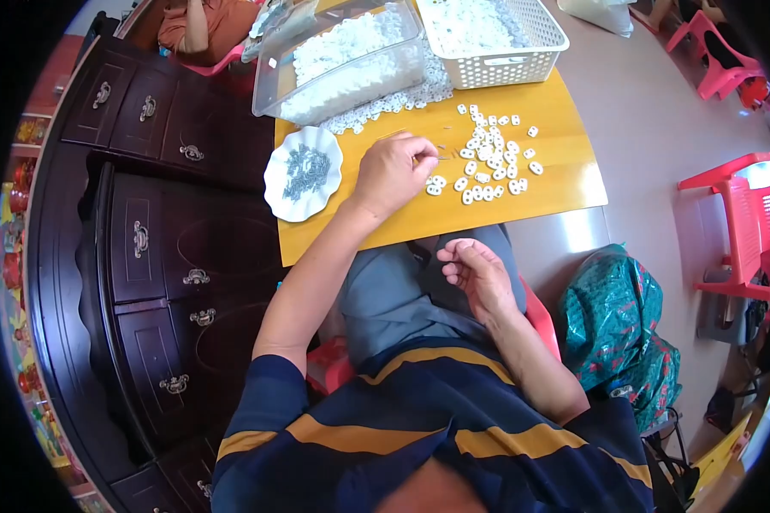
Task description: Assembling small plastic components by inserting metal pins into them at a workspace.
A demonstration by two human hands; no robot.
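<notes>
My left hand is over the table, thumb and fingers pinched at a thin metal pin, probably a screw, that pokes out at the fingertips. Just right of it lies a loose pile of small white plastic pieces, each with dark holes. To its left stands a white scalloped dish of small grey metal pins. My right hand is above my lap, near the table's front edge, palm up with fingers curled in and closed. Whatever it may hold is hidden.
At the table's back are a clear bin and a white perforated basket, both full of white pieces. Dark drawers line the left. On the right are a green bag and red chair. Another person's arm shows beyond.
</notes>
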